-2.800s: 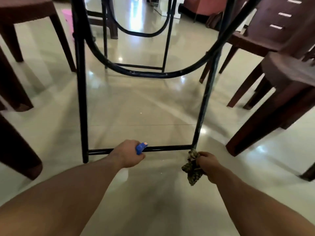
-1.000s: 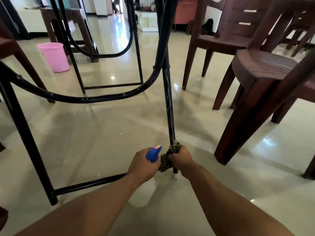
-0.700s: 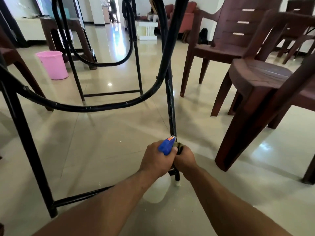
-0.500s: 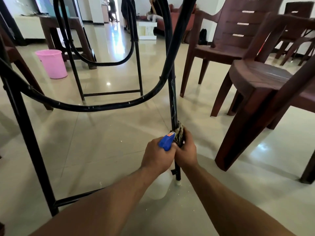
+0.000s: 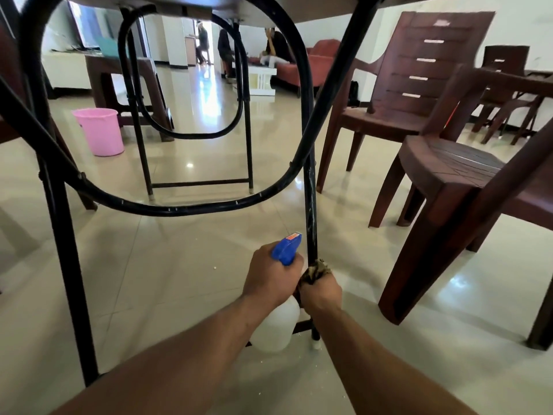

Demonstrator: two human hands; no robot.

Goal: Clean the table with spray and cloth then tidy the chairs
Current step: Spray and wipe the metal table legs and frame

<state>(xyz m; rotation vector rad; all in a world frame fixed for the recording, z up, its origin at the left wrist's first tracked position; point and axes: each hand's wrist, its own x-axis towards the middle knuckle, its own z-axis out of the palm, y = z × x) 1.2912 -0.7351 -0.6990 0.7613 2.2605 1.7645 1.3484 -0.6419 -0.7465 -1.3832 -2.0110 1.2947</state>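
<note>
Gripping a bunched, dark patterned cloth (image 5: 316, 270), the right hand (image 5: 320, 290) is closing its fingers (image 5: 308, 292) around the lower part of a black metal table leg (image 5: 310, 211), so the cloth is sitting wrapped against the leg just above the fist, with a tuft sticking out at the top. Just to its left, and touching it, the left hand (image 5: 270, 275) is clasping the neck of a spray bottle (image 5: 276, 324), fingers curled shut around it; the blue trigger head (image 5: 287, 248) is poking up above the knuckles beside the leg, while the white translucent body is hanging below the hand, near the floor (image 5: 185, 265). Both forearms are reaching in from the near edge. The leg is ending in a pale foot cap near the bottle's base, and a curved black brace (image 5: 179, 209) is sweeping left from it to another leg (image 5: 64, 265) at the near left. The underside of the tabletop (image 5: 269, 7) is running along the top. Glossy beige tiles are covering the floor, with small pale crumbs scattered near the leg. Dark brown plastic chairs (image 5: 449, 175) are standing to the right, a pink bucket (image 5: 100, 131) is sitting at the far left, and a red sofa (image 5: 317, 59) and a few people are showing far back in the room.
</note>
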